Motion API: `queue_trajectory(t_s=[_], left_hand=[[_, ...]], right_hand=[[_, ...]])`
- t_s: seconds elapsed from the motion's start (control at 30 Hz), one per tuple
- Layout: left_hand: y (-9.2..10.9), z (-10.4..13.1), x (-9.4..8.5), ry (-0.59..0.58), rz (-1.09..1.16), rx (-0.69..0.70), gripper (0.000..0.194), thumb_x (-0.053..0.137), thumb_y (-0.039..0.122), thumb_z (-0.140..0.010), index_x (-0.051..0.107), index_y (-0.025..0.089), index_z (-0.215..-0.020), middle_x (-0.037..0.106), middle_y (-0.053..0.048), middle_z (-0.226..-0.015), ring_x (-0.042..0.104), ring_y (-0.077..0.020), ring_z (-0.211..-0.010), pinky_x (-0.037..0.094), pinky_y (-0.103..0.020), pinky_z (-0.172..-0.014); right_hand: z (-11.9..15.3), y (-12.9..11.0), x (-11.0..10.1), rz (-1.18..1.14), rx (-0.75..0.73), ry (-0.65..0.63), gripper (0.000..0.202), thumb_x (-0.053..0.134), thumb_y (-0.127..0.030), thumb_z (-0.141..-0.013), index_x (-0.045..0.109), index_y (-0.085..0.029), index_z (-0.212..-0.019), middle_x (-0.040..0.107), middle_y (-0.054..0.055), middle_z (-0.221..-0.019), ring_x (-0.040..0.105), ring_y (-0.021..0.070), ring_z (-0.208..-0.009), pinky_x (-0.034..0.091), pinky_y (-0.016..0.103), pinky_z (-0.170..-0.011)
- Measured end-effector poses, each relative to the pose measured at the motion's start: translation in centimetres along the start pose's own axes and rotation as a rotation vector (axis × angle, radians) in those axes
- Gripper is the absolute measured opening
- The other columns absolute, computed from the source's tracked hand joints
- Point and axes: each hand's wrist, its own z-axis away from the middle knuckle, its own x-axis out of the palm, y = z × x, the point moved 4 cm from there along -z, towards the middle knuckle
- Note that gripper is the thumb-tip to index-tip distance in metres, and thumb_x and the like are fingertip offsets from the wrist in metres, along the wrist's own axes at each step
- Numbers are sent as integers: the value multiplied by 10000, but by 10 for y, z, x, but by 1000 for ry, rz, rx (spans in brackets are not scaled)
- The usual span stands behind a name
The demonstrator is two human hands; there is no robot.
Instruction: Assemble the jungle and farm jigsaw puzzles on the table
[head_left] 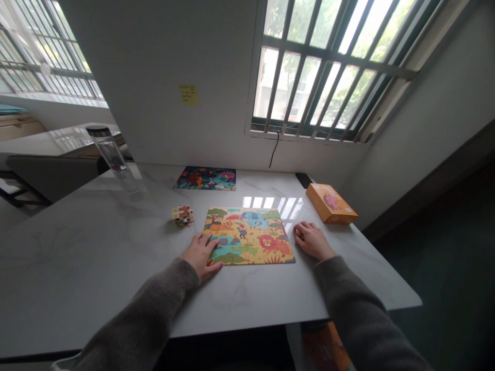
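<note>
One yellow cardboard animal puzzle (249, 247) lies on the white marbled desk (104, 257), likely light, stiff, best held by opposite edges. The left hand (198, 253), spread open, touches its eight o'clock corner; the right hand (312, 241) curls at three o'clock, contents unclear.

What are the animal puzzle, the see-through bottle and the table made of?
The animal puzzle looks like printed cardboard, smooth, with thin seams between pieces. The bottle is clear and shiny, maybe glass or hard plastic. The table has grey veins and window reflections: glossy stone, or something made to look like it.
</note>
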Motion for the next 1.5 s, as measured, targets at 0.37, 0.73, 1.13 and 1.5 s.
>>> queue_trajectory(t_s=[0.37,0.73,1.13,1.5], left_hand=[[4,-1,-4,-32,-12,-13,685,672,562,-760,601,163,-1313,499,-164,-1387,376,-384,-1300,337,-508,-1140],[30,-31,-6,-98,-12,-50,671,667,579,-788,578,198,-1334,481,-147,-1413,359,-393,-1332,339,-503,-1153],[37,-85,14,-81,40,-28,654,647,564,-829,533,210,-1367,436,-145,-1458,304,-388,-1399,318,-517,-1171],[43,-115,16,-77,90,2,639,624,576,-837,534,222,-1361,419,-137,-1480,281,-395,-1413,347,-538,-1151]], right_hand=[[54,2,-9,52,-51,137,211,513,-335,-953,664,-248,-1072,671,77,-1200,545,275,-1139,379,399,-904],[44,-110,-13,-128,-394,61,399,526,-210,-959,562,-263,-1352,591,82,-1384,505,254,-1259,411,387,-1009],[5,-89,-2,-22,-240,-36,311,442,-233,-1008,613,-239,-1267,630,79,-1312,521,241,-1209,424,338,-960],[-9,-76,1,58,-150,-56,346,389,-212,-1011,595,-235,-1287,606,89,-1354,514,255,-1203,410,329,-857]])
